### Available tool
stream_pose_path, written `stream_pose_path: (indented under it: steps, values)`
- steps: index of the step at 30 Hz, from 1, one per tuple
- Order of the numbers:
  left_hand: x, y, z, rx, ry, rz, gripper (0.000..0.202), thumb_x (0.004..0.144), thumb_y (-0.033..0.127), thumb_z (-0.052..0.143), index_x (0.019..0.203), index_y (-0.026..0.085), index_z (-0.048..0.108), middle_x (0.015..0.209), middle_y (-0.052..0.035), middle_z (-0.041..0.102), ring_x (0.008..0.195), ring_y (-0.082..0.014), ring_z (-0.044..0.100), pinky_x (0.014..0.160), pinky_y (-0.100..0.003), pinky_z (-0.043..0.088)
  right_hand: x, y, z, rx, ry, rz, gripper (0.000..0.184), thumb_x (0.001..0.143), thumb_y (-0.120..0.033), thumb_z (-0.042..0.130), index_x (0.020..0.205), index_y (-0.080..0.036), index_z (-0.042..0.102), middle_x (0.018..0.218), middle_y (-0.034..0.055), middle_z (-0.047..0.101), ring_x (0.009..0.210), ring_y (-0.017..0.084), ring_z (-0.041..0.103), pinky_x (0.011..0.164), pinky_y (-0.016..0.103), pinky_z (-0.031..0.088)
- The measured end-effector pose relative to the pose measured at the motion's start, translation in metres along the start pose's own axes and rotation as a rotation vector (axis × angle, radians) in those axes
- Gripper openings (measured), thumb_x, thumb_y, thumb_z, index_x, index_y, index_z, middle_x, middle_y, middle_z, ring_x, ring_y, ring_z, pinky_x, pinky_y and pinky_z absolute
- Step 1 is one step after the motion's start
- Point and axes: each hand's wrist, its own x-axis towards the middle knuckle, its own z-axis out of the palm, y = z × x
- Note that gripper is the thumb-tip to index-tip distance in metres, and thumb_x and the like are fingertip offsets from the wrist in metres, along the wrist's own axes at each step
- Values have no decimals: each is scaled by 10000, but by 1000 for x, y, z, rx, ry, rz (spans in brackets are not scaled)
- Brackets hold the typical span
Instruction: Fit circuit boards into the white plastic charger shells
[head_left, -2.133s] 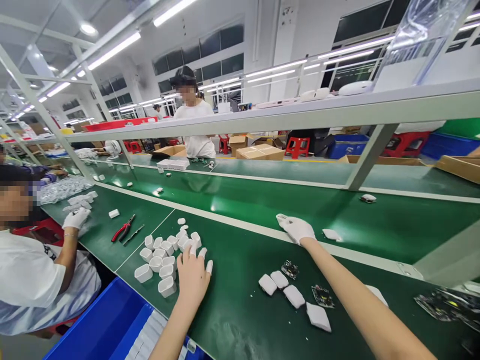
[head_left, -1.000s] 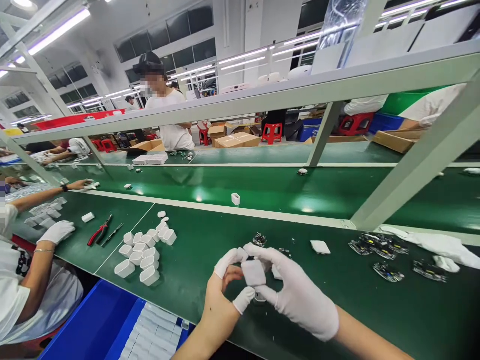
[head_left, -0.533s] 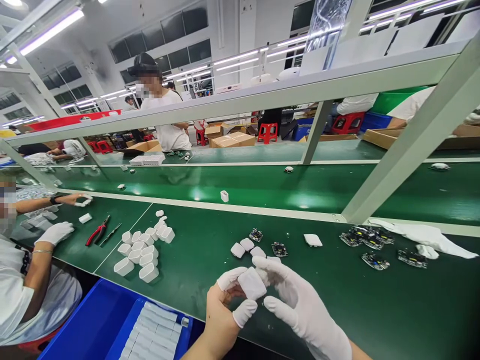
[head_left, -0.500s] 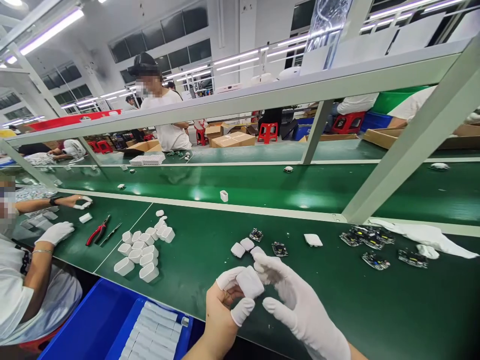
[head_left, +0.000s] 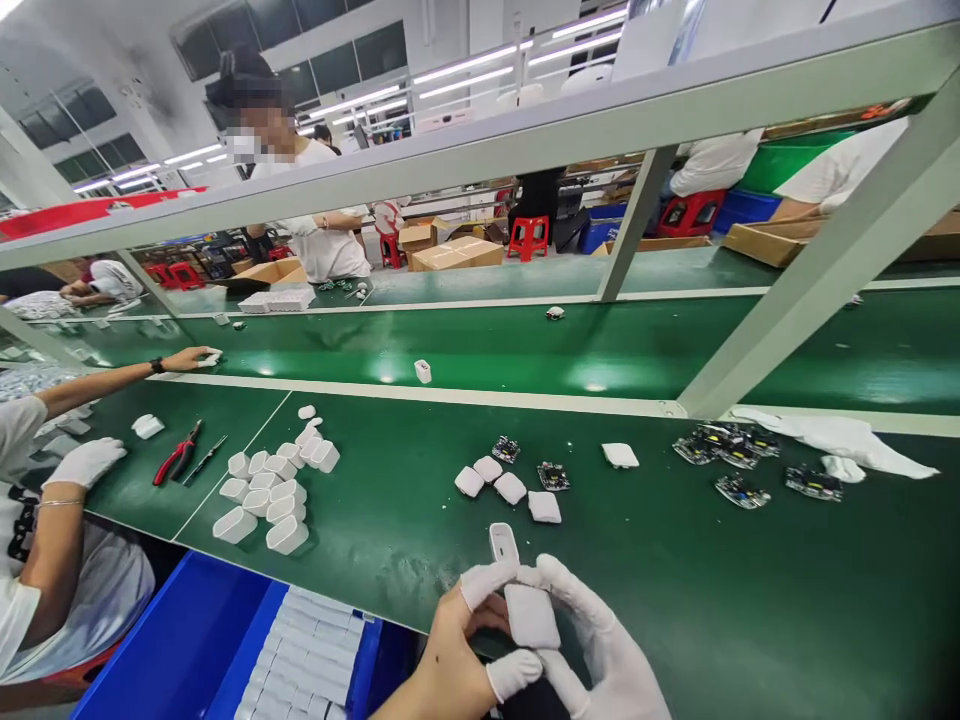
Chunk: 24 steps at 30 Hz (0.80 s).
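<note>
Head cam: I have both hands at btm ctr. L hand (head_left: 457, 655), cots on fingertips: fingers grasping a white cap (head_left: 532, 617) from its left side. R hand (head_left: 611, 655), gloved: fingers on same cap at top & btm right, i.e. a two-hand grip, broad face toward the cam. White shell (head_left: 504, 543) just above L fingertips in frame; can't tell if touching. Right of ctr on green worktop (head_left: 397, 470) I log four loose caps (head_left: 510, 487) beside 2 circuit boards (head_left: 553, 475); board pile (head_left: 727, 445) farther right. Left of ctr: cluster of white cups (head_left: 262, 500), then tweezers (head_left: 205, 461) & red-handled pliers (head_left: 187, 442). Btm left: blue bin (head_left: 165, 640) w/ pale blocks (head_left: 300, 650). Far left: co-worker's gloved hand (head_left: 86, 462) at worktop.
</note>
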Motion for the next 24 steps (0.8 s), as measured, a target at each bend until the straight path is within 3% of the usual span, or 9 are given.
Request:
stream_pose_path:
  steps: [3, 9, 16, 19, 22, 24]
  values:
    - [3, 6, -4, 162, 0, 183, 459, 767, 354, 737, 1192, 250, 599, 1075, -88, 643, 905, -210, 656, 783, -304, 565, -8, -5, 4, 133, 42, 90, 413, 916, -221, 593, 1319, -260, 512, 1228, 108, 628, 1120, 255, 614, 936, 335, 550]
    - [10, 15, -9, 378, 30, 544, 508, 806, 272, 696, 1278, 247, 509, 1066, -90, 668, 951, -206, 653, 832, -307, 552, -1, -15, 4, 243, 52, 56, 369, 895, -271, 660, 1252, -323, 583, 1183, 68, 663, 1089, 211, 634, 978, 287, 501]
    - [7, 12, 2, 349, 112, 494, 362, 826, 305, 645, 1163, 219, 545, 993, -78, 635, 897, -185, 639, 779, -292, 564, -4, -14, 9, 392, 74, 189, 370, 893, -318, 669, 1251, -344, 580, 1234, 72, 634, 1136, 226, 602, 999, 316, 483]
    - [8, 5, 5, 422, 238, 491, 413, 839, 375, 638, 1191, 199, 514, 994, -88, 632, 880, -189, 654, 744, -284, 583, 0, -18, 11, 498, 94, 211, 401, 904, -345, 652, 1286, -361, 532, 1233, 74, 634, 1095, 228, 625, 947, 322, 523]
    - [12, -2, 5, 605, 310, 603, 395, 853, 304, 636, 1204, 199, 488, 923, -65, 659, 810, -177, 673, 731, -294, 591, 5, -18, 13, 574, -16, 220, 460, 876, -478, 651, 1287, -306, 536, 1225, 106, 631, 1108, 264, 613, 938, 357, 527]
    - [13, -8, 4, 735, 228, 720, 362, 868, 220, 606, 1210, 191, 494, 866, -55, 679, 765, -171, 680, 714, -291, 593, 6, -15, 14, 558, -47, 307, 532, 831, -523, 684, 1272, -255, 554, 1210, 128, 636, 1105, 286, 612, 947, 377, 520]
